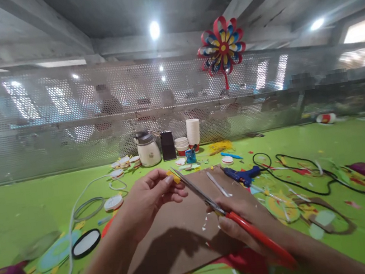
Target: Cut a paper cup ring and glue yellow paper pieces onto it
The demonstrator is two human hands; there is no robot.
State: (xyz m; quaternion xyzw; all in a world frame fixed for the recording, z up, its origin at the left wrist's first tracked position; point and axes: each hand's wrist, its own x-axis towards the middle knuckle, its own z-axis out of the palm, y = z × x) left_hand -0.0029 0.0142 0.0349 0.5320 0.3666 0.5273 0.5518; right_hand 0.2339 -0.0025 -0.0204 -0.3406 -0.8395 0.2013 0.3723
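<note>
Between the thumb and fingers of my left hand point(152, 196) I pinch a small yellow paper piece point(174, 177). My right hand point(238, 220) grips red-handled scissors point(251, 232), their metal blades pointing up and left. The blade tips touch or nearly touch the yellow piece; I cannot tell whether they are cutting into it. Beneath both hands lies a brown cardboard sheet point(171, 248), with tiny white scraps on it. A thin white strip-like tool point(217, 183) rests on the cardboard, and a blue glue gun point(243, 174) lies at its far right corner.
At the back of the green table point(292, 139) stand a white jug point(148, 151), a dark phone point(168, 146) and stacked paper cups point(193, 131). Cables run on both sides. Paper scraps surround the cardboard. A paper flower point(223, 47) hangs before the perforated metal screen point(121, 91).
</note>
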